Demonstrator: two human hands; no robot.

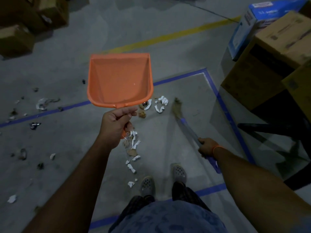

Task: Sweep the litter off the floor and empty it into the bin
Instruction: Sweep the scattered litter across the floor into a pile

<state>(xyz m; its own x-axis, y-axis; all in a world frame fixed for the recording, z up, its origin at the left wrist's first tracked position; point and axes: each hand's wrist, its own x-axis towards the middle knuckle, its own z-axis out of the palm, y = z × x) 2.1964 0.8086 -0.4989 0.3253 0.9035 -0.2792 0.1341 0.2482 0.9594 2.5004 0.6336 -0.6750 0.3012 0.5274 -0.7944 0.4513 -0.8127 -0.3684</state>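
On the floor: paper scraps (pixel 161 103), light and flyaway
Left hand (pixel 116 125): fist round dustpan (pixel 119 81) handle, pan empty
Right hand (pixel 206 147): wrapped around broom (pixel 188 128) handle

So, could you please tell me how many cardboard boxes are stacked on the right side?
3 brown ones: the top box, a larger one beneath it, and one cut off at the right edge. A blue printed box sits behind; others may be hidden.
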